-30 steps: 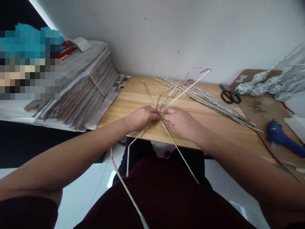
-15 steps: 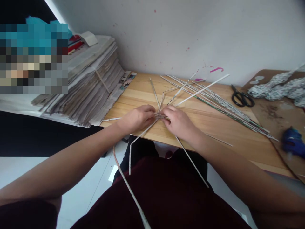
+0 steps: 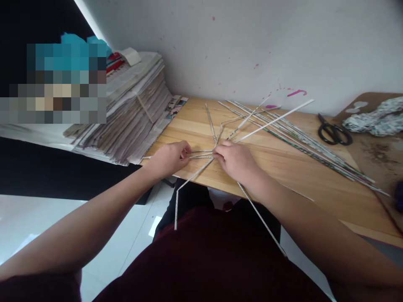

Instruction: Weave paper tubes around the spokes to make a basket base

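Observation:
Thin rolled paper sticks [image 3: 201,167] fan out like spokes from a crossing point near the table's front edge. Over that crossing, my right hand [image 3: 234,157] is closed, pinching the sticks where they meet and hiding part of the joint. To its left, my left hand [image 3: 171,157] is closed on paper sticks that run left from the centre. One spoke bends down past the table edge toward my lap, and another slants down under my right forearm. A white stick [image 3: 277,119] points up and right from the crossing.
Loose paper sticks [image 3: 315,142] lie in a bundle across the wooden table [image 3: 176,126]. Black scissors [image 3: 334,131] rest at the right, near a twisted paper hank [image 3: 374,115] on a brown board. Left stands a tall stack of newspapers [image 3: 126,109].
My left hand has moved left, away from the crossing, uncovering sticks between my hands. My right hand stays at the joint. The long stick that hung over my lap is no longer seen there.

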